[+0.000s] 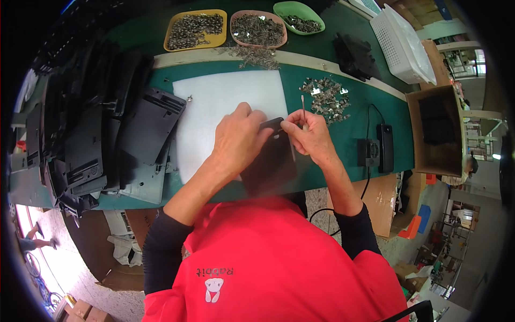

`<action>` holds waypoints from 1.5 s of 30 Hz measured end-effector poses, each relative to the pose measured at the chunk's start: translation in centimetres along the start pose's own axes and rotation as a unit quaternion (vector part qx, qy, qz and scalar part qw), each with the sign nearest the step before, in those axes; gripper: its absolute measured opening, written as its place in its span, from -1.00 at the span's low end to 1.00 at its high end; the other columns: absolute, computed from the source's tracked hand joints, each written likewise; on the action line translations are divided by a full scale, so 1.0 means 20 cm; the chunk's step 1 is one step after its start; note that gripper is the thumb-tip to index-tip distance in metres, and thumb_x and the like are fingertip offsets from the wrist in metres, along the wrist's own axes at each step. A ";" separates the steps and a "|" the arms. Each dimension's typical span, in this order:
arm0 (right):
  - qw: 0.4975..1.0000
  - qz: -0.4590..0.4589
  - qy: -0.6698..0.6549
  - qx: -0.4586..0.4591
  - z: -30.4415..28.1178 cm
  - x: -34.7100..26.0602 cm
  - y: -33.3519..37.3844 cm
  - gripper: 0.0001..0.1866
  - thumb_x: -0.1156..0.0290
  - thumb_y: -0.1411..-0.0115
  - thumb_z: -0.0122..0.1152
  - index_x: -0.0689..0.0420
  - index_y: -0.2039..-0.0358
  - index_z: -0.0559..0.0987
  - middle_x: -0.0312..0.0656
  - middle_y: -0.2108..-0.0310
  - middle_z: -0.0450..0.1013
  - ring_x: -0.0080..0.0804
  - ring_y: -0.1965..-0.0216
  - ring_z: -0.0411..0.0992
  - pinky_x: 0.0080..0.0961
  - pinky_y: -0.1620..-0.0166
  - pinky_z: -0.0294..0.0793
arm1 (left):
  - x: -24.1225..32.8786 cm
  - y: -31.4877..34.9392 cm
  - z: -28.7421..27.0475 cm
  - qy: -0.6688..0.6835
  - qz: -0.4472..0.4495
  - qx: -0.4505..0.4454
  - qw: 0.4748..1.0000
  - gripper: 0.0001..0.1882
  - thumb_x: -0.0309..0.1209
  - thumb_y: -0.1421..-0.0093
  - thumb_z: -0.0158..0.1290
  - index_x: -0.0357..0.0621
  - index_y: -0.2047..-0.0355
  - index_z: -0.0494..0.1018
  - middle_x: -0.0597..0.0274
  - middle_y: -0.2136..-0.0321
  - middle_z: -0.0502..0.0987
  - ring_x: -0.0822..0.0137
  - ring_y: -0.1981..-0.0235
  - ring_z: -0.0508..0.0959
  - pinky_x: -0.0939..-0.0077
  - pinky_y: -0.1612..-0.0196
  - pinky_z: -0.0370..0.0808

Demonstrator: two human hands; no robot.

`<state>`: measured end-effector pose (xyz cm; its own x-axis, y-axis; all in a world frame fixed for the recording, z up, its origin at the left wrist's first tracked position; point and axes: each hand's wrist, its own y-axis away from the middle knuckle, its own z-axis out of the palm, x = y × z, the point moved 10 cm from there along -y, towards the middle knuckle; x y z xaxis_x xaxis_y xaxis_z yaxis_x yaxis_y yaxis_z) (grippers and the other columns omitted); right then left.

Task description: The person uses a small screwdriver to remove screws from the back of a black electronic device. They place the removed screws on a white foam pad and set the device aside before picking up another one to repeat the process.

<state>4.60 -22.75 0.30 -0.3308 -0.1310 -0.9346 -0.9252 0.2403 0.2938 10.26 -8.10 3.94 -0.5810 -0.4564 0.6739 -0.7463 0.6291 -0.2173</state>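
Note:
My left hand [241, 137] is closed on the upper edge of a flat black plastic panel [271, 166], its thumb on the panel's face. The panel is tilted over the table's front edge, and its lower part is blurred. My right hand [312, 138] has thumb and forefinger pinched at the panel's upper right corner; any small part between those fingertips is too small to make out. A thin screwdriver [303, 104] sticks up from the same hand, tip upward, its handle mostly hidden by the fingers. Beyond my right hand lies a loose heap of small metal clips [324, 99].
White foam sheet [214, 88] lies under my left hand. Black panels [86, 139] are stacked at left. Yellow [170, 40], pink [234, 35] and green [320, 20] trays of metal parts stand behind a wooden strip. Right: black corded device [385, 149], cardboard box [437, 161], white basket [399, 45].

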 end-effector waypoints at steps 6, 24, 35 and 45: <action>0.975 -0.146 0.165 -0.034 0.09 -0.31 -0.02 -0.76 0.37 -0.28 0.00 0.24 0.16 0.50 -0.15 0.59 0.46 -0.21 0.62 0.41 -0.37 0.49 0.40 | -0.16 0.14 -0.20 0.192 -0.218 0.087 0.953 -0.79 -0.44 -0.17 0.17 -0.30 0.27 0.42 0.12 0.51 0.49 0.36 0.57 0.52 0.44 0.51 0.41; 0.797 -0.267 0.540 -0.052 0.47 -0.30 0.09 -0.54 0.50 -0.13 0.06 0.06 -0.10 0.47 -0.09 0.55 0.47 -0.11 0.55 0.51 -0.25 0.48 0.51 | -0.18 0.24 -0.14 -0.055 -0.188 0.085 0.977 -0.66 -0.29 -0.19 0.09 -0.37 0.24 0.34 -0.12 0.49 0.55 -0.11 0.51 0.58 0.05 0.46 0.47; 0.775 -0.270 0.568 -0.065 0.50 -0.29 0.08 -0.51 0.47 -0.11 0.09 0.08 -0.12 0.46 -0.15 0.57 0.45 -0.18 0.58 0.50 -0.31 0.50 0.51 | -0.18 0.23 -0.13 -0.066 -0.192 0.080 0.976 -0.67 -0.29 -0.17 0.08 -0.36 0.27 0.33 -0.03 0.60 0.55 -0.06 0.61 0.56 0.09 0.54 0.46; 0.765 -0.322 0.555 -0.053 0.48 -0.37 0.03 -0.54 0.46 -0.11 0.10 -0.07 -0.07 0.51 -0.22 0.52 0.47 -0.19 0.55 0.51 -0.32 0.48 0.52 | -0.19 0.23 -0.13 -0.051 -0.175 0.088 0.979 -0.71 -0.30 -0.17 0.08 -0.29 0.28 0.33 -0.01 0.54 0.55 -0.07 0.58 0.56 0.07 0.52 0.46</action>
<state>8.38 -12.40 5.50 0.2999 -0.9399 -0.1629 -0.9534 -0.2893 -0.0860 9.86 -1.80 2.27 -0.3022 -0.6904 0.6573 -0.9448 0.3086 -0.1104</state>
